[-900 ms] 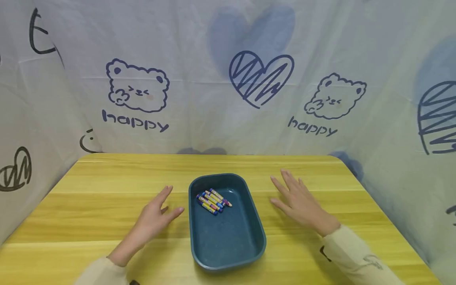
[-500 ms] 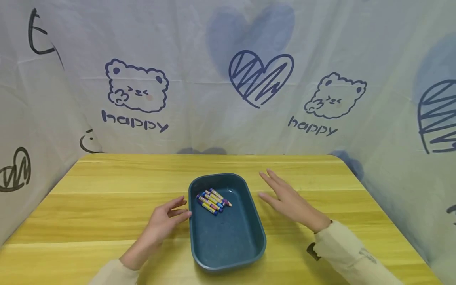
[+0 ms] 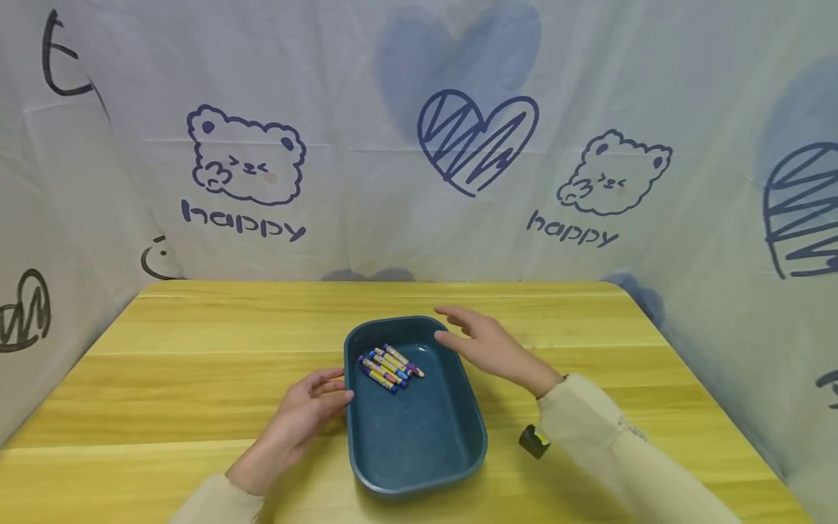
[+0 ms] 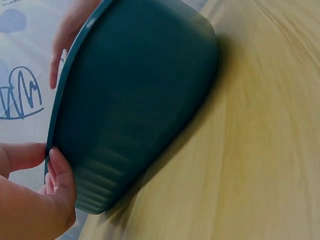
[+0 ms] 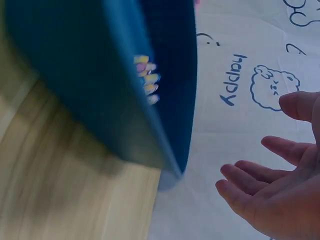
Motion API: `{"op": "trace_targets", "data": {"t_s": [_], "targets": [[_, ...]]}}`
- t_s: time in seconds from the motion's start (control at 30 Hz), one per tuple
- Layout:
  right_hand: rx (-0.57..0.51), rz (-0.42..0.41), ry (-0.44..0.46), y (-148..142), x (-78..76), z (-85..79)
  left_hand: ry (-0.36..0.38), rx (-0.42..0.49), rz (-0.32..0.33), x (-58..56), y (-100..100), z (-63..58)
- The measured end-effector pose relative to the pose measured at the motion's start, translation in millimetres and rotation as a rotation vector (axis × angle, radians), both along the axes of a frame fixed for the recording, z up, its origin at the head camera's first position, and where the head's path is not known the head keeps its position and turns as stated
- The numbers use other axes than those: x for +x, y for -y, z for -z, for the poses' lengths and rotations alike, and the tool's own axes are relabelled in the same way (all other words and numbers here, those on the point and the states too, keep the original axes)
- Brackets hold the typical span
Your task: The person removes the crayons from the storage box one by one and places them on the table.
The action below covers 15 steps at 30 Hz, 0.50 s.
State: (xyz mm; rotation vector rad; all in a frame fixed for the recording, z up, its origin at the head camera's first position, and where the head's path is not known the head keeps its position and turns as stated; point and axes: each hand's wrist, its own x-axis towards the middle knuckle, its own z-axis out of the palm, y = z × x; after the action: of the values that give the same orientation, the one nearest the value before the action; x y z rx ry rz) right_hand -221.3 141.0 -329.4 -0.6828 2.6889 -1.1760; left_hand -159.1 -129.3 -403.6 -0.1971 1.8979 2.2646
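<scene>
A dark teal plastic bin (image 3: 419,437) stands on the table, with several crayons (image 3: 386,370) lying in a small pile at its far left. At the bin's left side, my left hand (image 3: 294,418) pinches the rim, thumb over the edge and fingers against the outer wall, as the left wrist view shows. My right hand (image 3: 491,349) hovers by the far right corner of the rim with its fingers extended. In the right wrist view, a gap separates that hand (image 5: 280,195) from the bin (image 5: 75,75).
The wooden table (image 3: 196,378) reaches back to a white cloth (image 3: 366,218) printed with hearts, bears and lettering. Similar cloth hangs at the left and right. A black and yellow object (image 3: 535,441) shows beneath my right sleeve.
My left hand has moved right onto the bin's rim and taken hold of it. My right hand has moved left towards the far right corner. The crayons and bin stay in place.
</scene>
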Motion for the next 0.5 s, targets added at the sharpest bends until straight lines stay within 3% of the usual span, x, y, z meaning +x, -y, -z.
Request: {"op": "trace_targets", "data": {"t_s": [0.33, 0.5], "targets": [[-0.202, 0.079, 0.219, 36, -22.8, -9.3, 0.025, 0.069, -0.01, 0.9, -1, 2.3], [-0.276, 0.103, 0.27, 50, -30.5, -5.4, 0.03, 0.092, -0.024, 0.9, -2, 4.2]]}}
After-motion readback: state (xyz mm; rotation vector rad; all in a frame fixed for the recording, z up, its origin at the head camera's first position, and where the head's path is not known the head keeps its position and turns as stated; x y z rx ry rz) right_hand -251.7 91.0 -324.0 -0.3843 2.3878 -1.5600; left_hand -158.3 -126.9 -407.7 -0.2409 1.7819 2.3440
